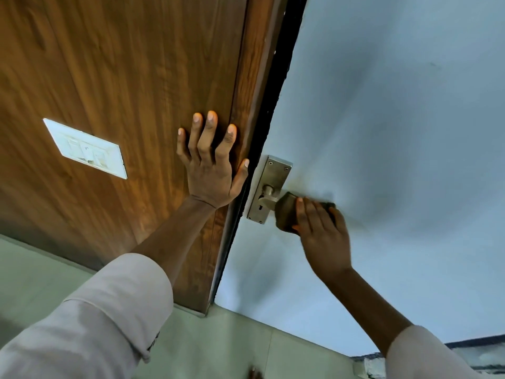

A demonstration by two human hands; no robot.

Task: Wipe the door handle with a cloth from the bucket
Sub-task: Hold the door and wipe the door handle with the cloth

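Note:
A metal door handle on a steel backplate sits at the left edge of a pale blue door. My right hand grips a dark brownish cloth that is wrapped around the lever, hiding most of it. Only the lever's stub near the spindle shows. My left hand lies flat, fingers spread, on the brown wooden panel beside the door frame, holding nothing. The bucket is not in view.
A white switch plate is set in the wooden panel to the left. A dark gap runs between the wooden frame and the door. Pale floor tiles lie below.

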